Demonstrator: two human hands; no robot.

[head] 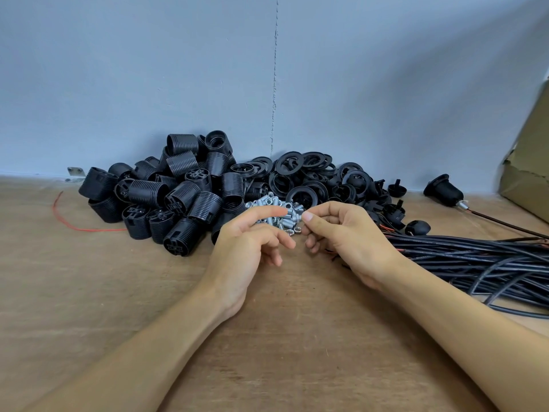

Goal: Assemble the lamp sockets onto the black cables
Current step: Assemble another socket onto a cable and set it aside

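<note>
Table (89, 292): cables (475, 257) bundled at right edge, just beside right hand (341, 233). Sockets (178, 197) heaped at far edge, beyond left hand (246, 242). Metal nipples (267, 201) at both hands' fingertips. Left hand relaxed, empty. Right hand curled, thumb to forefinger; contents cannot be told.

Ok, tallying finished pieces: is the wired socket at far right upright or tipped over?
Tipped: the wired socket lies on its side, its cable trailing right across the table.

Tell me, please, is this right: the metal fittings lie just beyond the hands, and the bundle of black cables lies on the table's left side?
Not quite: the head view shows the bundle of black cables on the table's right side. The metal fittings do lie just beyond the left hand and right hand.
</note>
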